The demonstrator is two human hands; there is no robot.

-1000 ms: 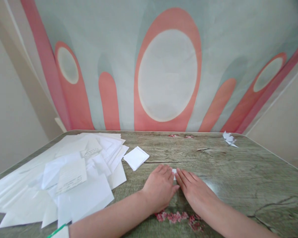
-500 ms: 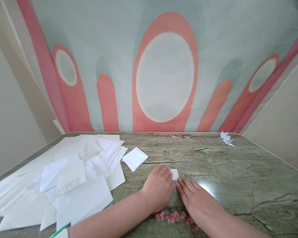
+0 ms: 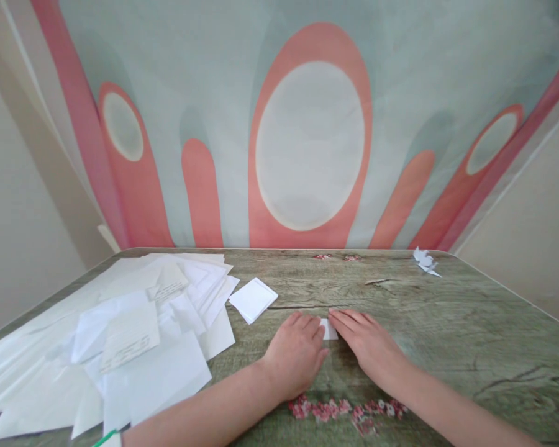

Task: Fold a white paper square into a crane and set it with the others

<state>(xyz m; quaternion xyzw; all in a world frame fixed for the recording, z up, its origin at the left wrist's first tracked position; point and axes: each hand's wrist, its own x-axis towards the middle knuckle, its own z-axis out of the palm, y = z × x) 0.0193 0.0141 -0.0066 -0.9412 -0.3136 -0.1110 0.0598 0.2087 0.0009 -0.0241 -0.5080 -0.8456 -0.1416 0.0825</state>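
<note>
A small white piece of paper [image 3: 329, 329] lies on the table between my hands, only its middle part showing. My left hand [image 3: 297, 351] covers its left side, the fingers bent and close together, holding it down. Over on its right side, my right hand [image 3: 368, 341] lies with fingers stretched out flat, the tips touching the paper's upper right edge. What sits under the left fingers is hidden. Just beyond my left hand is a short stack of square white paper [image 3: 254, 300].
Many overlapping white sheets [image 3: 158, 372], some printed, spread over the left of the wood-patterned table [image 3: 447, 323]. A folded white paper shape [image 3: 426, 261] stands at the far right. Behind the table rises a wall with a coral and grey-green pattern [image 3: 307, 239].
My right hand has moved up along the paper's right side, from its lower corner to its upper edge. My left hand stays nearly where it was.
</note>
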